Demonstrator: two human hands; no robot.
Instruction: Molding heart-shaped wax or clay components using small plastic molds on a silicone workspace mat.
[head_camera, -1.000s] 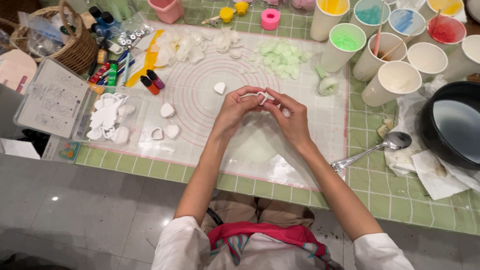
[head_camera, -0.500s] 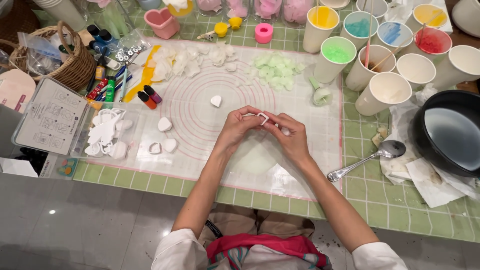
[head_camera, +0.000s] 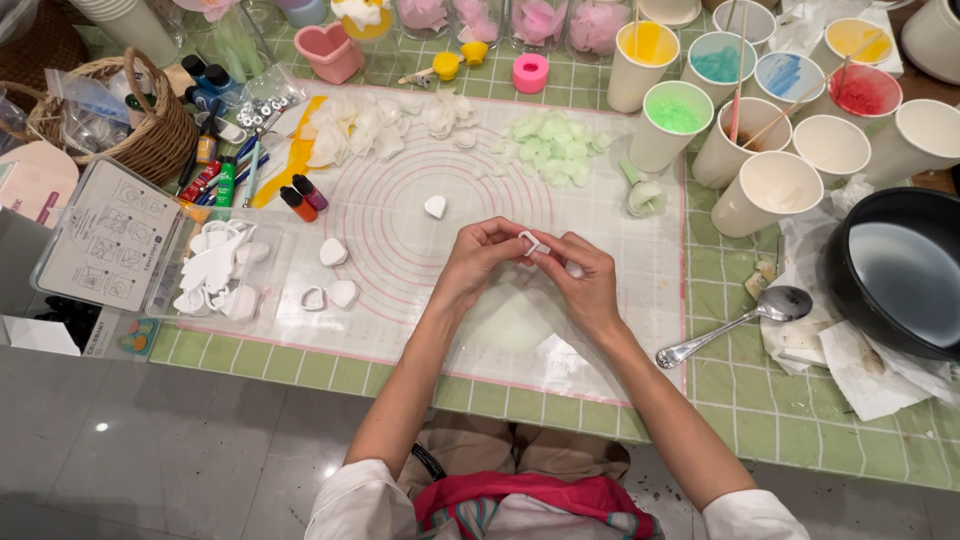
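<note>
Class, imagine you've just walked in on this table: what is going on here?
A person sits at a green tiled table, both hands over a clear mat with pink circles. The left hand and right hand pinch a small white cutter between their fingers. White heart-shaped pieces lie on the mat, pale green petals farther back, and paper cups of coloured paint stand to the right.

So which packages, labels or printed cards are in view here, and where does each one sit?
Clear plastic box lid with a white printed diagram sheet: left of the mat, rectangular, grey line drawings.
Clear plastic bags: in the wicker basket, far left, crumpled.
Small colouring bottles: left edge of the mat, orange and purple with black caps, labels too small to tell.
No screens or signs.
</note>
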